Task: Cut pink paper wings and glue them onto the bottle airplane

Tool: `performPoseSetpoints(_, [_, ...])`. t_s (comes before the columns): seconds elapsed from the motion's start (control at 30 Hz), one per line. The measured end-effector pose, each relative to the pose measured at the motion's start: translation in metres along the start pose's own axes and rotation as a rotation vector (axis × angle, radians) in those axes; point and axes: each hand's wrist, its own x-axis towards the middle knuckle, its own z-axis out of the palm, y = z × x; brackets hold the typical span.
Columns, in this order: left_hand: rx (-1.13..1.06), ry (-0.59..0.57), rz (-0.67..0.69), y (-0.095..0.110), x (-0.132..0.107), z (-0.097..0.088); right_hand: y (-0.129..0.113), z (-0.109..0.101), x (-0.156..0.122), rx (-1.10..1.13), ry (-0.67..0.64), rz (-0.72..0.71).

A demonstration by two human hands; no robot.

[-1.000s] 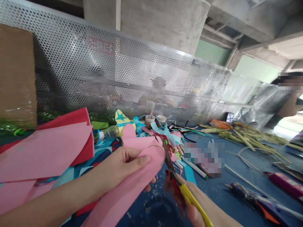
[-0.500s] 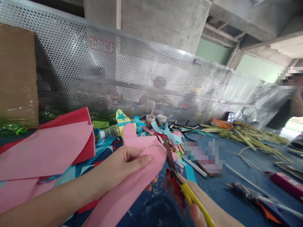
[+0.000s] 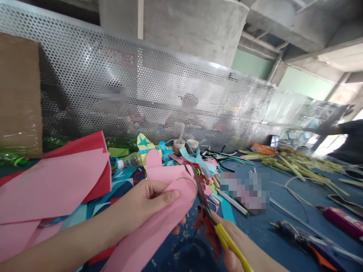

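Note:
My left hand [image 3: 159, 202] pinches a sheet of pink paper [image 3: 181, 192] between thumb and fingers. A dark curved line is drawn round the paper's rounded end. My right hand [image 3: 218, 234] is wrapped round the yellow and red handles of a pair of scissors [image 3: 205, 200]. Their blades are parted and point up and away, at the right edge of the pink paper beside the drawn curve. Behind the held sheet stands a rounded pink paper tab [image 3: 154, 159].
Pink and red paper sheets [image 3: 56, 181] lie at the left, near a cardboard panel [image 3: 19, 94]. Behind are a plastic bottle [image 3: 132, 160] and paper scraps. A glue gun [image 3: 300, 236], a purple box [image 3: 343, 221] and dried stalks [image 3: 297, 164] lie right. Perforated metal sheeting [image 3: 170, 87] bounds the back.
Both hands, the paper and the scissors keep nearly the same pose, shifted slightly left in view. At the far right, another person's position has changed.

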Motion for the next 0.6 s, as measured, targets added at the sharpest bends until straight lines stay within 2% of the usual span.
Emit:
performPoseSetpoints(0.17, [0.027,0.026,-0.013,-0.0003,-0.0001,-0.0006,-0.0027,-0.0026,0.0055,0.048,-0.021,-0.073])
performPoseSetpoints(0.6, [0.002,-0.001,-0.012,0.0009,-0.0005,-0.0023,0.0001,-0.0009,0.0019,0.054,0.005,-0.082])
